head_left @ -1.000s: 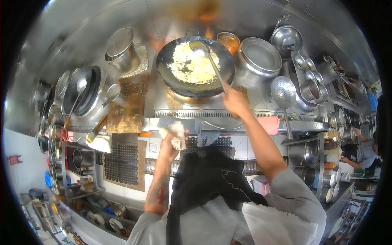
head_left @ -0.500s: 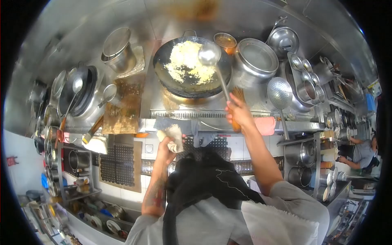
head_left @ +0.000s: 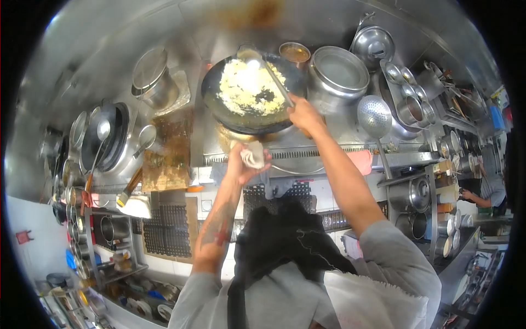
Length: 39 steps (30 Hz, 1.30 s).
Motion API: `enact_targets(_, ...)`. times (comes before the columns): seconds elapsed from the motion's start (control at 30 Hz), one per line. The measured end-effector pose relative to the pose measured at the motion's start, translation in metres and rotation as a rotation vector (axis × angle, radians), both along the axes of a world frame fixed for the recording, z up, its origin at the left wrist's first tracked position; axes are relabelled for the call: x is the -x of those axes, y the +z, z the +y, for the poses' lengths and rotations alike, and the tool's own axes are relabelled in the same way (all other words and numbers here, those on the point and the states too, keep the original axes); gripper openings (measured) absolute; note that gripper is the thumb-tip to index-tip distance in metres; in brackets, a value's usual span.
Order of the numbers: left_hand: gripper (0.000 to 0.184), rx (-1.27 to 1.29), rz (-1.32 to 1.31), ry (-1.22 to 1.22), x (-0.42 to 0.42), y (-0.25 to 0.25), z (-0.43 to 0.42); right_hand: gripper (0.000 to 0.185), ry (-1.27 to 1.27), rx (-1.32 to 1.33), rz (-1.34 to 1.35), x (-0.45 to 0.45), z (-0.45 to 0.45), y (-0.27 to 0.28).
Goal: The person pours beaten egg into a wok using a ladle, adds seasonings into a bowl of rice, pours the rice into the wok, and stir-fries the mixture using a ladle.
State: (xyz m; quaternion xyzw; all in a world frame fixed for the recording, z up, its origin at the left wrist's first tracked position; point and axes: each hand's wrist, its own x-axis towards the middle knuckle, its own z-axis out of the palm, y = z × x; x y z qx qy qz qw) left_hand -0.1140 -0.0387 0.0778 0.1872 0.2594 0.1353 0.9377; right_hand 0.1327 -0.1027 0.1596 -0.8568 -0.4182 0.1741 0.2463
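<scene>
Far left: you have a long-handled ladle [head_left: 103,130] lying across a dark pan [head_left: 118,126].
Left surface: a steel pail [head_left: 164,95] stands with a mesh strainer [head_left: 149,67] at its mouth; nearer you lies a brown-stained board [head_left: 169,148].
Brush: a yellow-banded one [head_left: 129,185] rests by a folded white cloth [head_left: 136,207].
Right surface: you face a wide steel pot [head_left: 335,88], a small container of brown contents [head_left: 295,53] and a perforated skimmer [head_left: 374,116].
Back right: a steel lid [head_left: 378,47] leans near the wall.
Front edge: a pink cloth [head_left: 361,160].
Your far right: another person [head_left: 492,189] in grey.
</scene>
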Motion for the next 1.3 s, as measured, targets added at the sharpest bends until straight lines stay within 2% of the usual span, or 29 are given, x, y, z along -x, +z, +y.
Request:
enact_targets(0.03, 0.043, 0.033, 0.007, -0.024, -0.017, 0.001, 0.018, 0.058, -0.062, -0.115, -0.025, -0.004, 0.003, -0.001)
enact_targets(0.13, 0.035, 0.043, 0.139, 0.043, -0.077, -0.008, 0.063, 0.057, -0.120, -0.085, 0.016, 0.002, 0.038, -0.021)
enact_targets(0.17, 0.035, 0.049, 0.138, 0.037, -0.090, -0.030, 0.072, 0.057, -0.080, -0.019, 0.014, 0.002, 0.041, -0.051)
enact_targets(0.2, 0.029, 0.066, 0.198, 0.062, -0.102, -0.058, 0.084, 0.057, -0.083, -0.018, 0.010, 0.005, 0.026, -0.048)
enact_targets(0.27, 0.024, 0.089, 0.265, 0.087, -0.104, -0.073, 0.076, 0.055, 0.140, 0.056, -0.070, 0.020, -0.044, -0.036)
enact_targets(0.33, 0.017, 0.093, 0.098, 0.243, -0.111, -0.059, 0.054, 0.055, 0.213, 0.049, -0.102, 0.001, -0.099, -0.013)
enact_targets(0.37, 0.013, -0.023, 0.262, 0.356, -0.120, -0.074, 0.067, 0.055, 0.181, 0.154, -0.220, 0.012, -0.112, 0.019)
enact_targets(0.4, 0.010, 0.127, 0.021, 0.258, -0.126, -0.138, 0.108, 0.054, 0.151, 0.257, -0.338, 0.023, -0.124, 0.051)
enact_targets(0.47, 0.006, -0.002, 0.291, 0.283, -0.118, -0.097, 0.084, 0.054, 0.221, 0.279, -0.652, 0.013, -0.149, 0.069)
enact_targets(0.5, 0.006, -0.005, 0.291, 0.278, -0.103, -0.075, 0.070, 0.055, 0.274, 0.271, -0.641, 0.034, -0.170, 0.132)
enact_targets(0.53, 0.007, -0.095, 0.272, 0.226, -0.079, -0.054, 0.048, 0.055, 0.332, 0.227, -0.646, 0.021, -0.195, 0.162)
enact_targets(0.57, 0.007, -0.187, 0.252, 0.175, -0.057, -0.030, 0.029, 0.056, 0.387, 0.207, -0.585, 0.022, -0.219, 0.204)
enact_targets(0.63, 0.011, -0.177, 0.202, 0.165, -0.010, 0.036, -0.022, 0.050, 0.315, 0.466, -0.375, 0.037, -0.247, 0.277)
enact_targets(0.67, 0.016, -0.170, 0.158, 0.142, 0.002, 0.054, -0.033, 0.051, 0.152, 0.607, -0.237, 0.055, -0.239, 0.298)
enact_targets(0.73, 0.024, -0.009, -0.025, 0.091, -0.010, 0.029, 0.009, 0.051, 0.427, 0.376, -0.433, 0.047, -0.234, 0.254)
enact_targets(0.77, 0.017, -0.172, 0.156, 0.165, -0.024, 0.060, 0.007, 0.049, 0.412, 0.353, -0.436, 0.046, -0.214, 0.223)
enact_targets(0.8, 0.025, -0.474, 0.108, 0.114, -0.007, 0.103, -0.018, 0.048, 0.392, 0.328, -0.441, 0.042, -0.184, 0.188)
enact_targets(0.87, 0.029, -0.244, 0.188, 0.143, -0.083, -0.083, 0.032, 0.046, 0.282, 0.370, -0.394, 0.050, -0.123, 0.129)
enact_targets(0.9, 0.029, -0.248, 0.184, 0.137, -0.084, -0.111, 0.028, 0.045, 0.221, 0.322, -0.426, 0.053, -0.107, 0.088)
enact_targets(0.93, 0.031, -0.363, 0.261, 0.126, -0.077, -0.131, 0.014, 0.045, 0.161, 0.274, -0.461, 0.052, -0.098, 0.063)
enact_targets(0.97, 0.033, -0.471, 0.345, 0.117, -0.062, -0.145, -0.009, 0.045, 0.160, 0.280, -0.460, 0.057, -0.107, 0.064)
enact_targets(1.0, 0.029, -0.465, 0.286, 0.314, -0.043, -0.114, -0.041, 0.046, 0.146, 0.230, -0.494, 0.065, -0.116, 0.073)
enact_targets(1.07, 0.027, -0.477, 0.280, 0.344, -0.028, -0.102, -0.045, 0.045, 0.194, 0.210, -0.531, 0.063, -0.127, 0.115)
enact_targets(1.13, 0.026, -0.311, 0.208, 0.338, -0.037, -0.103, -0.007, 0.044, 0.299, 0.372, -0.597, 0.059, -0.148, 0.194)
enact_targets(1.17, 0.024, -0.245, 0.186, 0.290, -0.033, -0.052, 0.003, 0.042, 0.427, 0.216, -0.617, 0.041, -0.169, 0.216)
enact_targets(1.2, 0.023, -0.291, 0.163, 0.196, -0.009, 0.022, -0.011, 0.038, 0.569, 0.161, -0.662, 0.016, -0.190, 0.240)
enact_targets(1.23, 0.021, -0.196, 0.167, 0.218, -0.009, -0.006, -0.011, 0.034, 0.402, 0.552, -0.439, 0.067, -0.185, 0.306)
enact_targets(1.27, 0.021, -0.111, 0.154, 0.256, -0.014, -0.028, -0.006, 0.033, 0.318, 0.617, -0.416, 0.067, -0.200, 0.324)
enact_targets(1.3, 0.019, -0.121, 0.188, 0.327, -0.003, 0.018, -0.027, 0.037, 0.425, 0.557, -0.418, 0.063, -0.211, 0.333)
